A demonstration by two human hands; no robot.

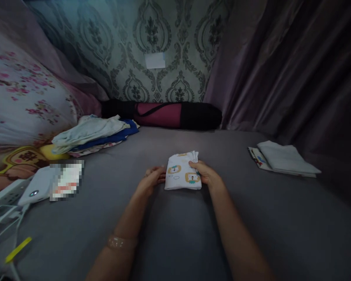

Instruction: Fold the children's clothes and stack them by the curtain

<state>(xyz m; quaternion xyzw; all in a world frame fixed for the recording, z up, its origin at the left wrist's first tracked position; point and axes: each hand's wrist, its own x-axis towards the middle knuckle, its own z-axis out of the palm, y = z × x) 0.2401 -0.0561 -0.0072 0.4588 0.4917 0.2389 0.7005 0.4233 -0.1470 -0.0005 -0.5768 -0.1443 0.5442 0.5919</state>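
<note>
A white cloth [179, 180] with orange and green animal prints lies folded into a small rectangle at the middle of the grey sheet [175, 222]. My right hand [205, 171] grips its right edge, thumb on top and fingers beneath or behind. At the left edge of the cloth is my left hand [153, 178], its fingers close together against the side; whether they pinch the fabric is not clear.
Folded cloths [289, 158] lie at the right. A pile of clothes [90, 132] is at the left, near a power strip [13, 191], cables and a white device [39, 185]. A black and pink bag [163, 115] lies along the patterned wall.
</note>
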